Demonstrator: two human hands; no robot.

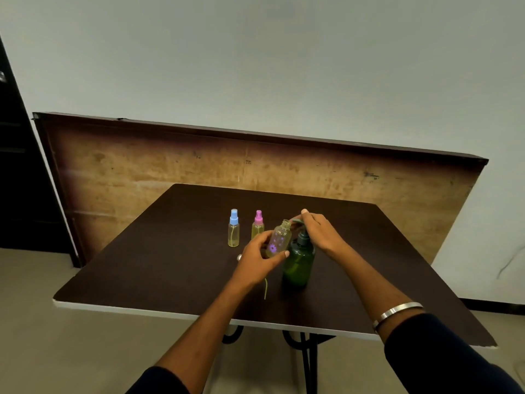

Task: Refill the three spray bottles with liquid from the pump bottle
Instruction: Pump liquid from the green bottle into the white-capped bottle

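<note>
Uncapped spray bottle (279,238) tilted, mouth toward pump.

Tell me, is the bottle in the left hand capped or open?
Open. The bottle in the left hand shows a bare threaded neck with no sprayer on it, tilted toward the pump bottle.

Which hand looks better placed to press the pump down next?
The right hand: it already rests on top of the green pump bottle. The left hand is busy tilting the open bottle toward the spout.
</note>
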